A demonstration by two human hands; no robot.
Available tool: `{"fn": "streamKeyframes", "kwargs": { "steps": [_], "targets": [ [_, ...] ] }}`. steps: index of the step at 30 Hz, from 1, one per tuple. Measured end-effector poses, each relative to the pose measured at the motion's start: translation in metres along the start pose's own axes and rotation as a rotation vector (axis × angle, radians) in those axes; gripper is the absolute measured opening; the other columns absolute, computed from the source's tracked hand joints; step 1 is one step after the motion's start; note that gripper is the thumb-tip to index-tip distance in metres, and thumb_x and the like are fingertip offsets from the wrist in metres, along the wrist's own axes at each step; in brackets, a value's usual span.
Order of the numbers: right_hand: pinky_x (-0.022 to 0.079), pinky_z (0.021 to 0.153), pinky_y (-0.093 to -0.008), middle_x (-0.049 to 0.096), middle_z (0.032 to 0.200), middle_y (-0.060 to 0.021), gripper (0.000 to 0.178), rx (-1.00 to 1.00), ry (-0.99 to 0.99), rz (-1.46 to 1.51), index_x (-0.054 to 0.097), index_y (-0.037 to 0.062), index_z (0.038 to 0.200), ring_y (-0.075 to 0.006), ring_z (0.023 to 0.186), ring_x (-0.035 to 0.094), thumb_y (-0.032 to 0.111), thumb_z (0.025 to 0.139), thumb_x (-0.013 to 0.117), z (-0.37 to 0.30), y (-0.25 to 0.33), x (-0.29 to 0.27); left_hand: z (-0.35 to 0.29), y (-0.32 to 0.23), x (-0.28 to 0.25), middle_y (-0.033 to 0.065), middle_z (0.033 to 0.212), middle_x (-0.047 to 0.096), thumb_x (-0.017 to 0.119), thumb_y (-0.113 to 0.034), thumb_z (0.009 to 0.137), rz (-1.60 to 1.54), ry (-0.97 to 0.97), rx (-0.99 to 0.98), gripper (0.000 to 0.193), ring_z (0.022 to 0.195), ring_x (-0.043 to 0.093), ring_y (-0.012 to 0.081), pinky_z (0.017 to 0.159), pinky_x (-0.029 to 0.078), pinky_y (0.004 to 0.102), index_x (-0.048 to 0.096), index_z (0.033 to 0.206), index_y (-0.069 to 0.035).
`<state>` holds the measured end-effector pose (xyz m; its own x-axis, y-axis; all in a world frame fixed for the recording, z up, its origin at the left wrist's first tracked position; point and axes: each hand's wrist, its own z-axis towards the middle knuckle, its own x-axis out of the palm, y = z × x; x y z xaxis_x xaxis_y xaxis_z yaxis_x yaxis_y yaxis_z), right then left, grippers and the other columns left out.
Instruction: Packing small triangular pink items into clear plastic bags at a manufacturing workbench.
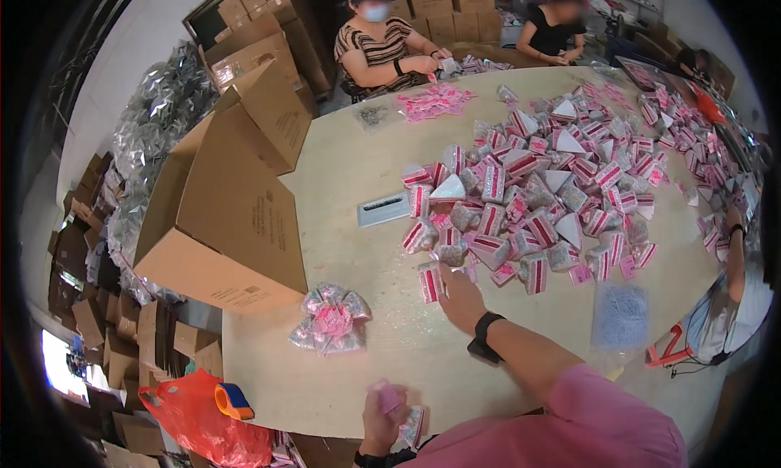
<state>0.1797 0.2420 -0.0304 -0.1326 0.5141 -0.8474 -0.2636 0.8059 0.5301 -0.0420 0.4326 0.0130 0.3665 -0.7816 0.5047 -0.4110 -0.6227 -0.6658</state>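
My right hand (462, 301), with a dark band at its wrist, reaches forward to the near left edge of a big heap of pink-and-white wedge-shaped packets (529, 216). Its fingers close on a wedge packet with a dark pink stripe (429, 284). Down at the table's near edge, my left hand (377, 426) is wrapped round a pink packet (391, 396), partly hidden by the fingers. Beside that hand lies another patterned wedge packet (412, 424). A clear bag of shiny wedges with a pink centre (331, 320) sits between my left hand and the carton.
An open cardboard carton (236, 216) stands on the table's left. A grey flat case (383, 209) lies by the heap, a bluish plastic pack (620, 316) to the right. A tape dispenser (233, 401) and red bag (207, 419) are at lower left. Several people sit around the table (342, 191).
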Motion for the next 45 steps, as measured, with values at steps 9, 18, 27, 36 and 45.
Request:
{"fn": "streamKeyframes", "kwargs": {
  "steps": [9, 18, 27, 36, 45],
  "targets": [
    [0.049, 0.079, -0.0439, 0.047, 0.114, -0.0217, 0.053, -0.035, -0.051, -0.027, 0.043, 0.0097, 0.123, -0.0381, 0.098, 0.055, 0.025, 0.076, 0.063, 0.008, 0.03, 0.001, 0.017, -0.009, 0.002, 0.0069, 0.066, 0.051, 0.019, -0.069, 0.087, -0.004, 0.101, -0.166, 0.08, 0.048, 0.04, 0.0151, 0.042, 0.032, 0.0263, 0.056, 0.09, 0.002],
    [0.047, 0.08, -0.0442, 0.051, 0.108, -0.0209, 0.049, -0.227, 0.061, 0.163, 0.046, 0.005, 0.12, -0.0367, 0.094, 0.055, 0.029, 0.079, 0.06, -0.074, 0.023, 0.009, 0.02, -0.008, -0.016, 0.0142, 0.079, 0.059, 0.021, -0.061, 0.092, -0.048, 0.093, -0.148, 0.073, 0.073, 0.057, 0.0265, 0.064, 0.047, 0.0353, 0.056, 0.095, 0.003],
    [0.048, 0.078, -0.0389, 0.054, 0.097, -0.0149, 0.034, -0.1, 0.125, -0.102, 0.056, 0.0028, 0.102, -0.0309, 0.095, 0.053, 0.017, 0.073, 0.066, -0.058, -0.016, -0.003, 0.003, 0.0, 0.003, 0.0115, 0.071, 0.058, 0.019, -0.058, 0.093, -0.085, 0.057, -0.113, 0.072, 0.059, 0.055, 0.024, 0.055, 0.047, 0.0353, 0.056, 0.1, 0.003],
    [0.049, 0.075, -0.037, 0.055, 0.092, -0.0141, 0.029, -0.153, 0.05, -0.139, 0.059, 0.0002, 0.088, -0.0294, 0.092, 0.053, 0.023, 0.072, 0.067, -0.092, -0.026, 0.003, -0.004, -0.013, 0.039, 0.0086, 0.066, 0.055, 0.019, -0.06, 0.093, -0.107, 0.068, 0.031, 0.069, 0.058, 0.052, 0.0201, 0.054, 0.045, 0.033, 0.057, 0.092, -0.001],
    [0.047, 0.074, -0.0423, 0.057, 0.089, -0.021, 0.037, -0.12, 0.164, 0.027, 0.053, -0.0015, 0.091, -0.0365, 0.087, 0.056, 0.035, 0.086, 0.054, -0.109, -0.044, -0.004, 0.002, 0.004, 0.058, 0.0101, 0.078, 0.059, 0.024, -0.059, 0.093, -0.147, 0.083, 0.07, 0.067, 0.07, 0.057, 0.0237, 0.061, 0.048, 0.0348, 0.056, 0.091, -0.001]
  ]
}}
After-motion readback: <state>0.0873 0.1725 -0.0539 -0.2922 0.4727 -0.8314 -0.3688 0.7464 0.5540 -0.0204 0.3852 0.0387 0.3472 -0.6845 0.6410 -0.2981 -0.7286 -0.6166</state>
